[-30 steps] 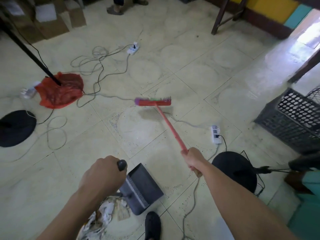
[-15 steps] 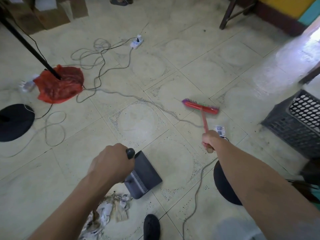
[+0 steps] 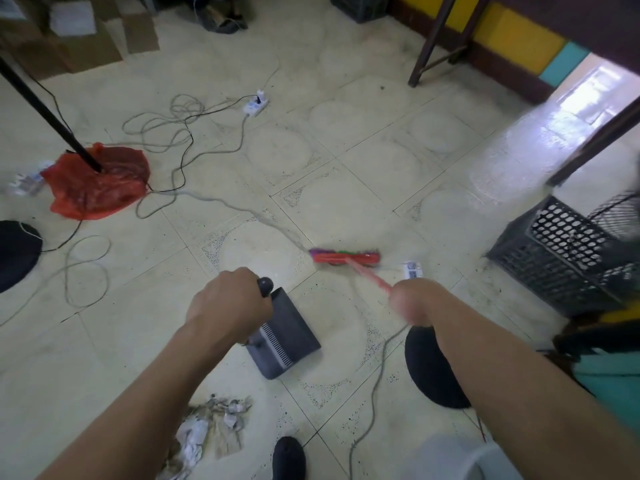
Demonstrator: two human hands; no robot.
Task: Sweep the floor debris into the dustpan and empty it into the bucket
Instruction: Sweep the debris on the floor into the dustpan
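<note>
My left hand [image 3: 230, 303] grips the black handle of a dark grey dustpan [image 3: 284, 336], whose pan hangs just above the tiled floor in front of me. My right hand [image 3: 414, 301], blurred by motion, grips the red stick of a broom. The red broom head [image 3: 344, 256], with purple and green bristles, lies low over the floor ahead of both hands. A pile of crumpled paper debris [image 3: 207, 431] lies on the floor near my feet, below the dustpan. No bucket can be made out for certain.
Grey and black cables [image 3: 180, 133] loop across the floor to two white power strips [image 3: 256, 105]. A red plastic bag [image 3: 98, 183] surrounds a black stand pole at left. A dark crate [image 3: 554, 254] stands at right. Black round bases sit at left and by my right arm.
The broom head swung from the centre of the floor to the right, then dropped closer to me. My right hand moved with it. The dustpan stayed in my left hand.
</note>
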